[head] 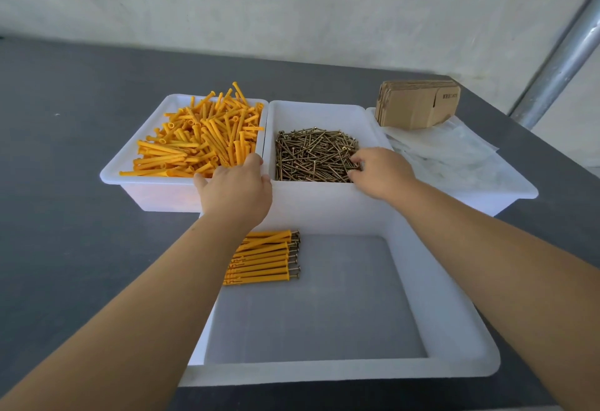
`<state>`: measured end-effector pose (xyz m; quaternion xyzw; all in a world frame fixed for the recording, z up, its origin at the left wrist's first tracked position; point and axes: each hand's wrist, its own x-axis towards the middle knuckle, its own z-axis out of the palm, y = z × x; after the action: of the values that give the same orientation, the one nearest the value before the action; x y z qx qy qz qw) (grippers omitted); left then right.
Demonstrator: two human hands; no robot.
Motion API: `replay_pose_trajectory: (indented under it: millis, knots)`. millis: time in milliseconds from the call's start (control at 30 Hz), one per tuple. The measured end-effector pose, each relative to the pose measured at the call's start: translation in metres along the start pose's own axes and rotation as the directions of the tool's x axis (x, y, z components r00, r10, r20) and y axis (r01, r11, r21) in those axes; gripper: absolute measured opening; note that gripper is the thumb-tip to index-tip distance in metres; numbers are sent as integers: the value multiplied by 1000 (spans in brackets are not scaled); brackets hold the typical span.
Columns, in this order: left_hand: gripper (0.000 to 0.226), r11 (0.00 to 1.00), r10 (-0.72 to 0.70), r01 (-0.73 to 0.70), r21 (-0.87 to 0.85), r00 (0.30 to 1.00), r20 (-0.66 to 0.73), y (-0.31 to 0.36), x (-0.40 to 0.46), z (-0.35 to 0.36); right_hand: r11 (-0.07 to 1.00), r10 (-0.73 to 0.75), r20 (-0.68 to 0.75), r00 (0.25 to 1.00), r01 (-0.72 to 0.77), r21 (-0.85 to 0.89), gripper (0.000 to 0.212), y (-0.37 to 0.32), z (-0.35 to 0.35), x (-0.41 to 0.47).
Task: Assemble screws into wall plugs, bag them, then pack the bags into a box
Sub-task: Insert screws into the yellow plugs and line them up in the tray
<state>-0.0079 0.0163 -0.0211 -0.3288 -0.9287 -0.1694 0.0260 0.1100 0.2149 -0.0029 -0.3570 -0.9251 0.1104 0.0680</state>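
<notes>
A white bin [113, 177] at the back left is heaped with orange wall plugs [201, 138]. Beside it, a second white bin [318, 107] holds a pile of brass screws [311, 154]. My left hand [237, 190] reaches over the plug bin's near right corner, with its fingers down among the plugs and hidden by the back of the hand. My right hand [380, 170] is in the screw bin, its thumb and fingers curled into the pile and pinching a screw. Several assembled plugs with screws [263, 258] lie side by side in the large near tray [324, 370].
A third white bin [519, 190] at the right holds clear plastic bags [448, 151] and a stack of flat cardboard boxes [418, 104]. All bins stand on a dark grey table. A metal pole [558, 66] slants up at the far right before a pale wall.
</notes>
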Motion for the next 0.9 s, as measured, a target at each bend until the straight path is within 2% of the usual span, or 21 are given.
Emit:
replay_pose_trajectory:
  millis: [67,167,300,433,600,667,733,800,900]
  knots:
    - [33,1000,5,-5,24,1000,3,-1,3,0,999,-3,146,989,9,-38,42,-10,-2,12]
    - [31,997,4,-4,74,1000,-8,-2,5,2,987,33,354,935,26,-160,41,-27,-3,25]
    - [29,995,-21,23,102,999,-28,2,3,4,930,93,484,870,98,-355,41,-33,-7,33]
    - [39,991,-78,77,110,997,1,2,4,6,921,83,389,917,78,-381,38,-33,-6,33]
    - [37,992,-74,73,99,997,2,-2,5,5,947,81,234,969,-2,-321,17,-30,-1,32]
    - [27,999,-39,40,9,996,-84,-1,5,2,956,114,217,969,-47,-291,19,-29,-3,31]
    - [24,987,40,-79,-137,962,-270,-2,4,1,958,139,211,967,-77,-278,15,-29,-5,29]
    - [34,937,117,-251,-242,881,-459,-1,3,-3,974,96,105,990,-72,-215,10,-27,-5,27]
    - [36,850,244,-457,-261,782,-574,6,-2,-7,977,65,-48,997,-74,-201,8,-26,-9,20]
